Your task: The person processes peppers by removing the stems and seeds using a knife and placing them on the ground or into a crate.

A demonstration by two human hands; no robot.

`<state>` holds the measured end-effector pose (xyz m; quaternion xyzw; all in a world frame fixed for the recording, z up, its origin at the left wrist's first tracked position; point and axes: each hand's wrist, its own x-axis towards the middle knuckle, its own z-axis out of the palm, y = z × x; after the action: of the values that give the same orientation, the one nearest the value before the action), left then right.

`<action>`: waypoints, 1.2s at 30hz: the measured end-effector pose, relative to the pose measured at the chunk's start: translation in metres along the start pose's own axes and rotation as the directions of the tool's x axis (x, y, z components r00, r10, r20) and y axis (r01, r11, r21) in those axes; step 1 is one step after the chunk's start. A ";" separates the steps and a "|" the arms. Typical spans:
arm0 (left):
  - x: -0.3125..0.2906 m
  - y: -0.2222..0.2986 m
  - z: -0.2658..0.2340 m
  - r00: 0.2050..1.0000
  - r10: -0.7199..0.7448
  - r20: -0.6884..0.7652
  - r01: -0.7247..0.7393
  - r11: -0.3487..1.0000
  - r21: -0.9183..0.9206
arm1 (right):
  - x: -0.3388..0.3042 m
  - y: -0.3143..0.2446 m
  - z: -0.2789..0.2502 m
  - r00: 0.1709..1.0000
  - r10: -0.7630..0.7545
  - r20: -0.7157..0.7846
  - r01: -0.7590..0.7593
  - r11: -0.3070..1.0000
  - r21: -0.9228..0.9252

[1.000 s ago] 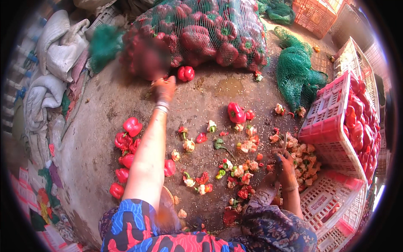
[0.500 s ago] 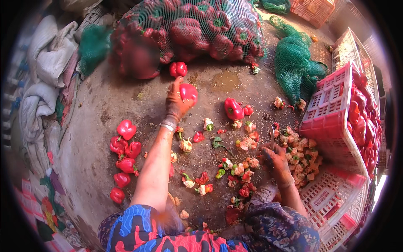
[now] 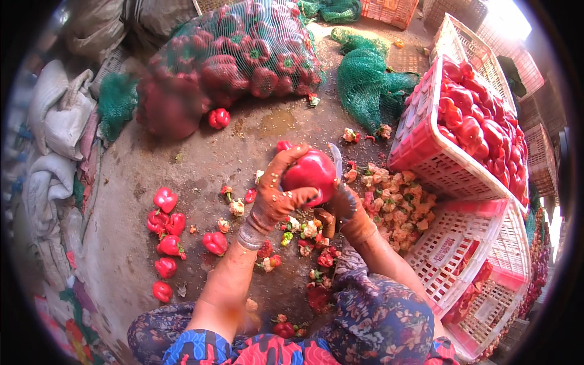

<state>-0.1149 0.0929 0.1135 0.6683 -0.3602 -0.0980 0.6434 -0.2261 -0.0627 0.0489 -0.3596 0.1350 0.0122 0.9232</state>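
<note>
In front of me my left hand (image 3: 274, 198) holds a big glossy red bell pepper (image 3: 310, 173), fingers around its left side and thumb beneath. My right hand (image 3: 353, 213) is at the pepper's lower right side, closed on a knife; its curved blade (image 3: 337, 159) rises beside the pepper. The knife's handle is mostly hidden by the fingers. Dark stains cover both hands. Below them on the ground lie cut pepper cores with green stems (image 3: 310, 229). A larger heap of pale seedy cores (image 3: 395, 207) lies just right of my right hand.
Several red peppers (image 3: 175, 223) lie in a row at left; another (image 3: 219, 118) sits by a full net sack (image 3: 243, 61). A red-and-white crate (image 3: 420, 109) of peppers stands at right, with a tipped crate (image 3: 450, 243) nearer. Green netting (image 3: 365, 85) lies behind; white sacks (image 3: 61, 115) line the left.
My left hand has drawn back from near the net sack with a pepper in it. My right hand has risen leftward with the knife to meet it. The whole view has shifted rightward.
</note>
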 end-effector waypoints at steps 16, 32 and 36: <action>-0.018 -0.005 -0.017 0.991 0.133 0.020 -0.128 0.880 0.457 | -0.006 -0.063 0.044 0.984 0.111 0.137 0.109 0.235 -0.966; -0.033 -0.036 -0.020 0.840 -0.329 -0.433 0.188 0.923 -0.336 | 0.002 -0.002 -0.014 0.990 0.079 0.117 0.092 0.269 -0.959; -0.038 -0.032 -0.021 0.898 -0.270 -0.347 0.123 0.912 -0.391 | 0.008 -0.027 0.012 0.994 0.035 -0.100 -0.090 0.777 -0.624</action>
<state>-0.1186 0.1293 0.0742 0.5788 -0.1290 -0.0915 0.8000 -0.2125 -0.0752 0.0736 -0.6417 0.1730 0.0721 0.7437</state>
